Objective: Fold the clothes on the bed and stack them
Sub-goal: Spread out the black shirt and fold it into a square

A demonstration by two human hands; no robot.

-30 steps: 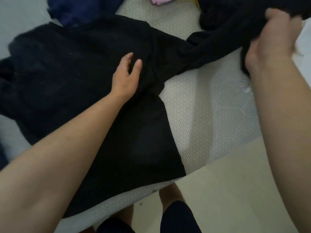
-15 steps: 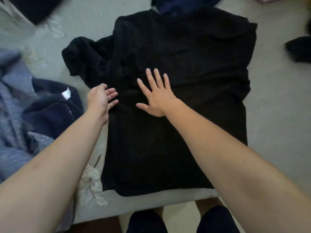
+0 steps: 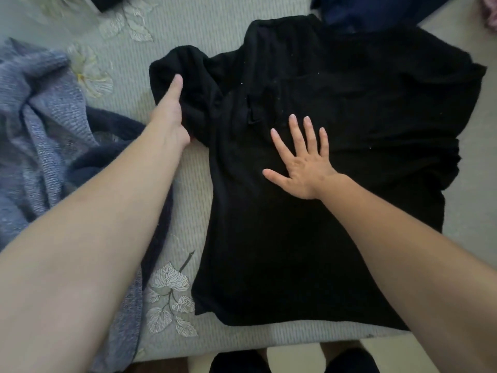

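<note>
A black sweater (image 3: 349, 109) lies spread on the pale bed cover (image 3: 166, 30), its hem toward the bed's near edge. Its left sleeve (image 3: 193, 84) is bunched up beside the body. My left hand (image 3: 169, 114) grips that bunched sleeve, thumb on top and fingers hidden under the cloth. My right hand (image 3: 301, 160) presses flat on the middle of the sweater with fingers spread and straight.
A blue-grey knit garment (image 3: 40, 125) and a dark navy one (image 3: 113, 146) lie heaped at the left. Another navy garment (image 3: 376, 12) sits at the far top, with a pink item (image 3: 490, 20) at the top right corner. The bed's near edge (image 3: 242, 345) runs below the hem.
My left hand has moved up from the sweater's side and taken hold of the bunched left sleeve. My right hand stays flat on the sweater.
</note>
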